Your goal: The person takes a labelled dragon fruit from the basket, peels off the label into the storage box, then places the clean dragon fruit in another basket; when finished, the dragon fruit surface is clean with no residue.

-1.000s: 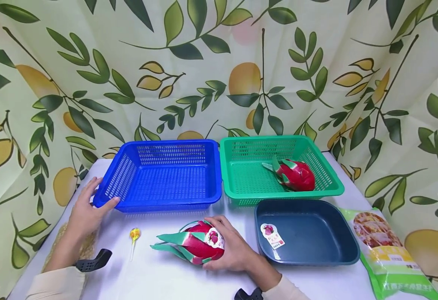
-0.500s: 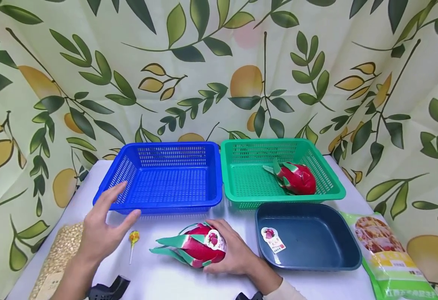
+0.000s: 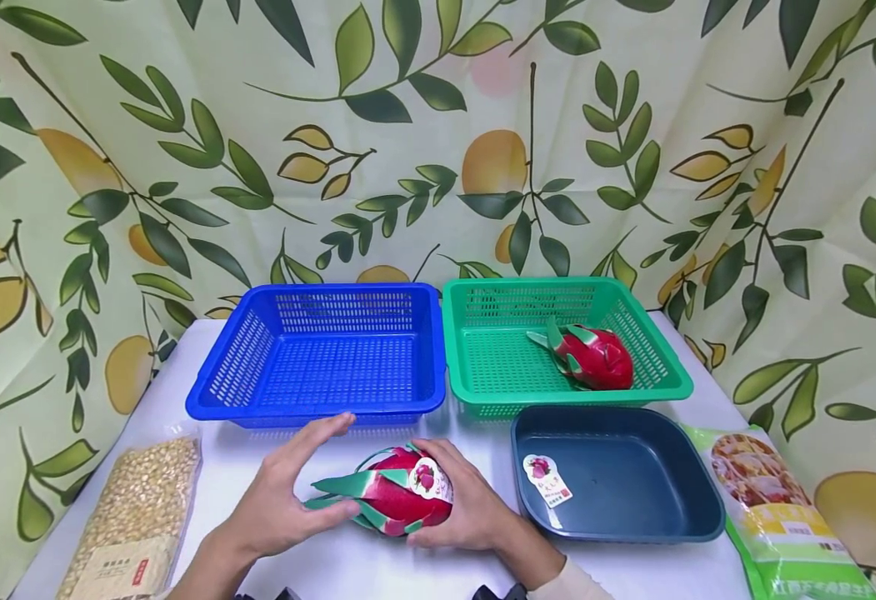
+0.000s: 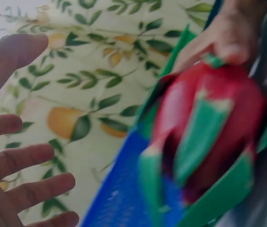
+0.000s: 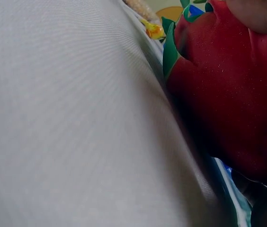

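My right hand [image 3: 473,504] grips the right end of a red dragon fruit [image 3: 396,497] with green leaf tips and a round white sticker, low over the white table. My left hand [image 3: 280,497] is at the fruit's leafy end, thumb and fingers spread apart; its thumb overlaps the green tips in the head view. In the left wrist view the fingers [image 4: 34,158] are extended, with a gap between them and the fruit. A yellow-wrapped lollipop [image 5: 152,29] shows in the right wrist view; the left hand hides it in the head view.
Behind stand a blue basket [image 3: 317,410] and a green basket [image 3: 483,392], the green one holding another dragon fruit [image 3: 601,358]. A dark blue tub [image 3: 625,533] with a sticker is at right, beside a green food bag [image 3: 790,517]. A bag of kernels [image 3: 133,500] lies at left.
My left hand has left the blue basket's front left corner and moved right and nearer, to the dragon fruit's leafy end. My right hand keeps its grip on the fruit.
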A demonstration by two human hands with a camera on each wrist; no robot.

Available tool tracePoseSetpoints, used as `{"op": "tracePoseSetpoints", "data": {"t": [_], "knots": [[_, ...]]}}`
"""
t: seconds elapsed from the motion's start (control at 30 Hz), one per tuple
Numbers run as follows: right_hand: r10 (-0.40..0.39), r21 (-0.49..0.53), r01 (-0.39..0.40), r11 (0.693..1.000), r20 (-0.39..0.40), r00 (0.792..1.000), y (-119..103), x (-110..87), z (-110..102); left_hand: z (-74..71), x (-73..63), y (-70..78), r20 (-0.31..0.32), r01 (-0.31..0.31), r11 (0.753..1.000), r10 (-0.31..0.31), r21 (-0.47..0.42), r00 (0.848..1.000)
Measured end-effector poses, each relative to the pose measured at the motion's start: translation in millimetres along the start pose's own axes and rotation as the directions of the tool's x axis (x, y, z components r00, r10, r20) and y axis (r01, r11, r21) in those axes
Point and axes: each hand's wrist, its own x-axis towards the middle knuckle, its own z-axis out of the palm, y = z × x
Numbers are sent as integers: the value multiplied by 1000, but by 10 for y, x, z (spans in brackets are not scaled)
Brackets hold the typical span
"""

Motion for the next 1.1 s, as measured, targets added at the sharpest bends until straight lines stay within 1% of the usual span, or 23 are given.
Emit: {"op": "tracePoseSetpoints", "data": {"t": [0.1,0.2,0.3,0.4,0.5,0.7,0.77,0.83,0.9,0.97,1.03,1.1], "knots": [[-12,-2,12,1000,-2,1000,1,-3,-2,119,-27,14,76,77,997,-78,13,994],[-19,-2,19,1000,-8,1000,0,2,-5,227,-39,-13,122,127,992,-129,22,984],[-18,-5,18,1000,-8,1000,-2,7,-6,314,-47,-58,168,191,981,-193,31,967],[-19,-3,19,1000,-2,1000,-4,11,-4,380,-61,-98,225,245,969,-247,38,942],[-24,-7,24,1000,5,1000,-8,10,-1,426,-76,-124,273,258,964,-265,61,925],[-33,-46,33,998,-3,999,-29,3,0,497,-78,-163,326,222,963,-261,150,909],[-25,-52,25,998,-1,1000,-40,1,-1,517,-74,-179,330,221,962,-264,163,906],[-6,-55,6,998,6,1000,-56,0,1,536,-73,-199,322,233,961,-270,148,908],[19,-73,-19,997,9,1000,-80,1,3,552,-79,-225,300,253,961,-276,116,913],[38,-93,-37,995,4,999,-111,5,9,567,-93,-250,272,266,961,-278,81,921],[55,-119,-57,991,-15,998,-160,6,16,580,-108,-268,249,274,960,-278,48,928],[68,-142,-73,987,-42,997,-227,-1,23,593,-124,-278,238,277,960,-277,35,931]]}}
